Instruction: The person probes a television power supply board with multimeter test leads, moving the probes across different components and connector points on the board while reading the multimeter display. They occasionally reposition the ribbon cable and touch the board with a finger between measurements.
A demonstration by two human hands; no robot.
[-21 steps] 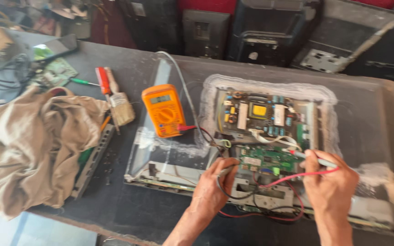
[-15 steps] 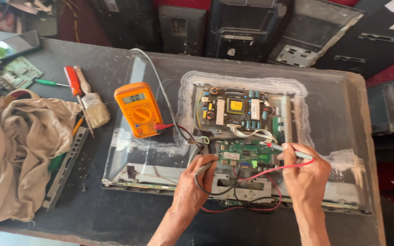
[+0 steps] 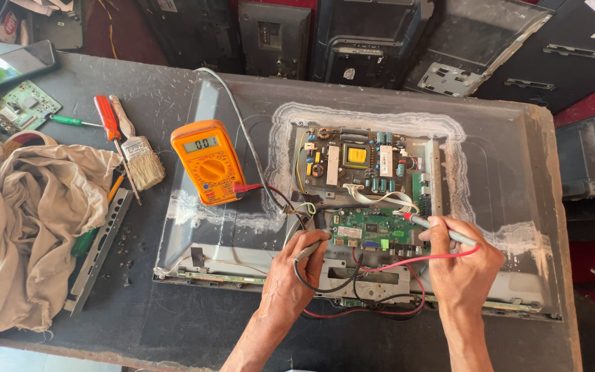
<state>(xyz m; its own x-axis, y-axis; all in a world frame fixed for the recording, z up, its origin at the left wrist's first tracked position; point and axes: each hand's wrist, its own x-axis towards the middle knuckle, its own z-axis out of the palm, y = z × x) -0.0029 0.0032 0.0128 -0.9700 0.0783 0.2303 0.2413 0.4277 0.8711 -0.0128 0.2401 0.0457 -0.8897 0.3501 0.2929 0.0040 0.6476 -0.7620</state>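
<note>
Probes [image 3: 442, 230] on board [image 3: 370, 231], multimeter [image 3: 208, 162] beside.

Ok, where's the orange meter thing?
In the head view, the orange multimeter lies left of centre on the opened screen's metal back panel, just right of the paintbrush and left of the brown circuit board.

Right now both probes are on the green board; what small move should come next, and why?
Probably a glance at the orange multimeter while holding steady. The left hand presses the black probe at the green circuit board's left edge, and the right hand holds the red probe tip on its right side. Both seem placed, so only the reading remains.
</note>
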